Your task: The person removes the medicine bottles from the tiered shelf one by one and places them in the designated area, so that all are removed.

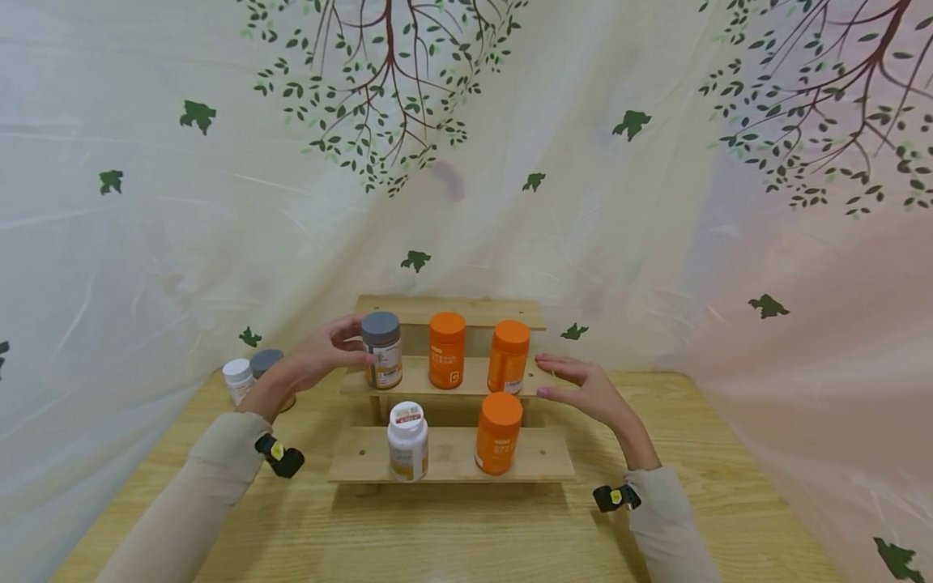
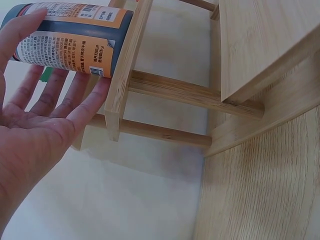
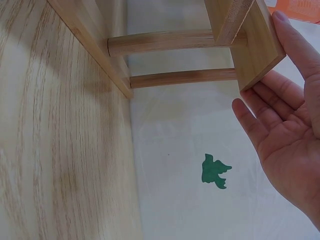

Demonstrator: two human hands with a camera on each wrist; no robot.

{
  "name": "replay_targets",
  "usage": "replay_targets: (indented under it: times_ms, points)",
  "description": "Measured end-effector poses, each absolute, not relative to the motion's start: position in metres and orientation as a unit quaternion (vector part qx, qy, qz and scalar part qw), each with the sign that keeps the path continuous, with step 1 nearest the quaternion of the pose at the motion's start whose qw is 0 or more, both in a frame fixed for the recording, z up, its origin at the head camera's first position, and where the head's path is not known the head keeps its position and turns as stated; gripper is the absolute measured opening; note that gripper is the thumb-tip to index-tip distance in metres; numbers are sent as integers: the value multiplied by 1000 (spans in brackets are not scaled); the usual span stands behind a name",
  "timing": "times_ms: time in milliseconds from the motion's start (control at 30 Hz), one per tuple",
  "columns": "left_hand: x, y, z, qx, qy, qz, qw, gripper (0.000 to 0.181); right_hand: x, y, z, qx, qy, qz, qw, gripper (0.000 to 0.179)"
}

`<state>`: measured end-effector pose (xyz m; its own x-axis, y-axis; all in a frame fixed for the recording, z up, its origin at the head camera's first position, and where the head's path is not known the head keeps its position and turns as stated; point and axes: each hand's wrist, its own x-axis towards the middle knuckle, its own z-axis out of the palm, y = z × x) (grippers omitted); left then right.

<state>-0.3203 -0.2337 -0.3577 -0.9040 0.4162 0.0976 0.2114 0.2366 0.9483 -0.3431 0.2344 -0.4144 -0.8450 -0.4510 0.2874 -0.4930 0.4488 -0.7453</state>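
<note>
- left hand gripping the grey-capped bottle
- it's upright on the middle shelf, 9 o'clock from the centre orange bottle
- right hand kinda loose, fingers relaxed, at the shelf's 3 o'clock end

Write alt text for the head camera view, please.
A person's left hand holds a gray-capped bottle on the middle tier of a wooden stand; the right hand is by that tier's right end. Two orange bottles share the tier; a white bottle and a third orange bottle stand below.
</note>
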Motion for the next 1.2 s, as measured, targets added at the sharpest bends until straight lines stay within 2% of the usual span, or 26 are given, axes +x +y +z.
replay_targets:
  times_ms: [633,1200]
  points:
    - [-318,-233,-357,187,792,576,74,62,-342,234,-413,278,-851,444,19,53]
    - [-316,-235,-354,179,807,559,65,65,-343,234,-414,276,-851,446,17,55]
